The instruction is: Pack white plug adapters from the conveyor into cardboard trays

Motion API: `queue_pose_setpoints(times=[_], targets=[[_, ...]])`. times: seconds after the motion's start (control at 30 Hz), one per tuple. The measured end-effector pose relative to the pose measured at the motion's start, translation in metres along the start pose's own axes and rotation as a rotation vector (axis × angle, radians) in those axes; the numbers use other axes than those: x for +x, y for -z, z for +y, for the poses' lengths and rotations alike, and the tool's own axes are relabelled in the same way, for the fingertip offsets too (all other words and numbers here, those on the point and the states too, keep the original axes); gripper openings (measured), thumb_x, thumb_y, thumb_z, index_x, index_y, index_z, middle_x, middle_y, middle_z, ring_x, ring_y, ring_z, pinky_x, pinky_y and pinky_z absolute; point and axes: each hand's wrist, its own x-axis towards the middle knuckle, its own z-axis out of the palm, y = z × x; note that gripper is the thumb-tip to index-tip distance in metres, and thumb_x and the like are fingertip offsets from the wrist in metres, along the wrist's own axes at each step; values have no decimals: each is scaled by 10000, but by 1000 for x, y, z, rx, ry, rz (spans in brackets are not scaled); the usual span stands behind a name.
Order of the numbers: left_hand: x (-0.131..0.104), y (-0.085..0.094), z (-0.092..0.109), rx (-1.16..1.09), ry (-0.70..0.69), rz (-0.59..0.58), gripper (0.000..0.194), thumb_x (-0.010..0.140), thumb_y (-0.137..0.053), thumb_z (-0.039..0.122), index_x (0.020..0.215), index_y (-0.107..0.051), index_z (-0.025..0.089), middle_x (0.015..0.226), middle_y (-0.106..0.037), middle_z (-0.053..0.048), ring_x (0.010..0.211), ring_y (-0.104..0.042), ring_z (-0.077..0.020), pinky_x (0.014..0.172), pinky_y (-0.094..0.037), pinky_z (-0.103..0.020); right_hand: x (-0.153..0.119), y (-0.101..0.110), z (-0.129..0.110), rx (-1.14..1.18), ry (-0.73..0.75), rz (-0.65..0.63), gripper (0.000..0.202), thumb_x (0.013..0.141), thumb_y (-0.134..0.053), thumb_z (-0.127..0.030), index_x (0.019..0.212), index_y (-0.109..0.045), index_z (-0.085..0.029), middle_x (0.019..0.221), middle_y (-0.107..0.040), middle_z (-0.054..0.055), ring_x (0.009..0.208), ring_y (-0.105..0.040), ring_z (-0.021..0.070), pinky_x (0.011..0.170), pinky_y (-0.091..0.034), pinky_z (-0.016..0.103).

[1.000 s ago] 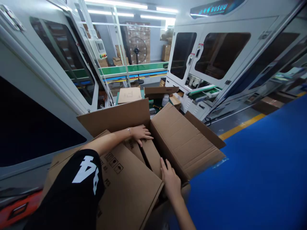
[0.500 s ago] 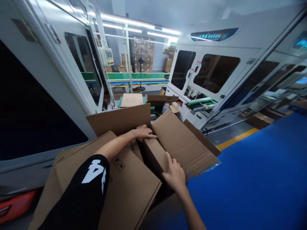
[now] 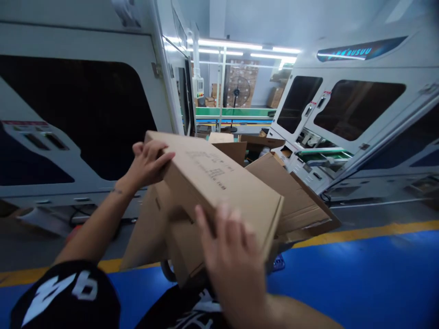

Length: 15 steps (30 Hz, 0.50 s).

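Observation:
A long closed cardboard box (image 3: 212, 169) with dark print on its upper face is held up in front of me, tilted. My left hand (image 3: 151, 160) grips its far left end, fingers over the top edge. My right hand (image 3: 229, 246) is blurred by motion and clasps the near side, fingertips bent over the edge. Below the held box stands a large open carton (image 3: 151, 228), with part of its inside hidden by the box and my hand. Its raised flap (image 3: 291, 201) leans out to the right.
White machine cabinets with dark windows stand left (image 3: 85, 109) and right (image 3: 363, 109). Farther back are a green conveyor (image 3: 236, 112), a standing fan (image 3: 236, 92) and stacked boxes (image 3: 254, 68). A yellow line (image 3: 373, 230) borders the blue floor (image 3: 370, 278).
The box has come up out of the open carton and toward me, between both hands. My left hand has moved left to its end. The view has turned left.

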Motion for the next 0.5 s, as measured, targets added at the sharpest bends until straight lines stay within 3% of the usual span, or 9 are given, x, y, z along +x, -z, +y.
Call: queue_pose_setpoints(times=[0.07,0.13,0.23,0.3,0.4,0.43,0.47,0.5], targets=[[-59,-17,-3,48,62,-4,329,853,-492,191,1167,-457,98,1322,-384,-176,1273,-325,-294,971,-261,-527,-18,-35,-43,91,64,5,441,882,-355,-124,1296,-506,-126,1241,-563,195,1041,-527,300,823,-479,503],[-107,-43,-4,29,-13,-97,320,824,-498,143,1142,-472,121,1259,-450,-180,1232,-382,-282,963,-277,-543,-34,-78,-78,200,91,-83,420,879,-356,-105,1263,-525,-79,1260,-547,229,1058,-536,311,844,-476,521],[-155,-73,-2,-64,-81,-239,370,820,-453,91,1179,-477,171,1252,-483,-174,1245,-390,-283,1003,-249,-578,-50,-118,-106,319,119,-225,391,863,-413,-108,1219,-548,-19,1278,-513,280,1064,-544,349,833,-481,534],[-169,-84,4,-109,-31,-285,425,816,-433,66,1221,-469,191,1324,-441,-178,1300,-334,-299,1035,-209,-603,-58,-118,-102,380,153,-221,393,842,-496,-152,1218,-552,-52,1313,-487,270,1105,-523,365,840,-478,532],[-165,-90,18,-160,20,-274,448,811,-400,34,1233,-473,168,1349,-420,-188,1334,-292,-293,1066,-193,-591,-77,-102,-68,592,183,-118,494,796,-609,-307,1266,-510,-191,1365,-466,180,1184,-473,350,913,-437,525],[-160,-89,20,-176,38,-262,442,814,-393,35,1232,-476,150,1337,-428,-195,1338,-289,-288,1073,-197,-578,-87,-101,-55,674,107,-66,516,792,-611,-353,1276,-486,-225,1350,-481,151,1190,-472,328,938,-423,509],[-154,-87,19,-200,54,-262,438,817,-401,52,1241,-472,133,1335,-427,-201,1342,-281,-288,1078,-203,-565,-98,-105,-43,728,-75,12,506,800,-595,-381,1266,-477,-223,1296,-515,151,1164,-495,308,934,-427,482],[-147,-84,14,-236,61,-283,442,821,-423,86,1260,-464,124,1348,-417,-202,1346,-274,-292,1081,-212,-551,-111,-115,-34,753,-357,96,486,810,-571,-409,1239,-472,-201,1225,-545,162,1118,-527,295,909,-442,461]])
